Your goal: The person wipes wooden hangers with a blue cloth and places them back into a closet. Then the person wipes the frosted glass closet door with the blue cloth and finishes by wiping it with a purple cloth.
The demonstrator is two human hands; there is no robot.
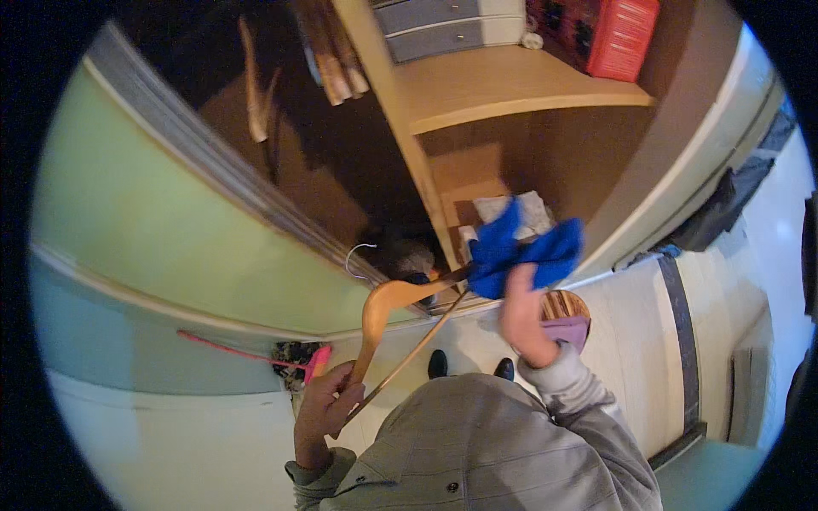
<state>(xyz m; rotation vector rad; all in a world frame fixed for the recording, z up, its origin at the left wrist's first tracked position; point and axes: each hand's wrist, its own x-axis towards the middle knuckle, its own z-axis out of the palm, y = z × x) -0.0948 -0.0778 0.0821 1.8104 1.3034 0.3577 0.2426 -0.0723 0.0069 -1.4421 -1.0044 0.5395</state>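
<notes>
Your left hand point(326, 402) grips the wooden hanger point(382, 308) at seven o'clock, and your right hand point(526, 322) clutches the blue cloth point(550, 253) at three, where uneven pressure could twist the hanger loose.

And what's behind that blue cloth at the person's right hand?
Beyond the blue cloth, part of a crumpled pale item shows inside the cupboard. Anything directly behind the cloth is covered, and one end of the wooden hanger seems hidden there too.
</notes>
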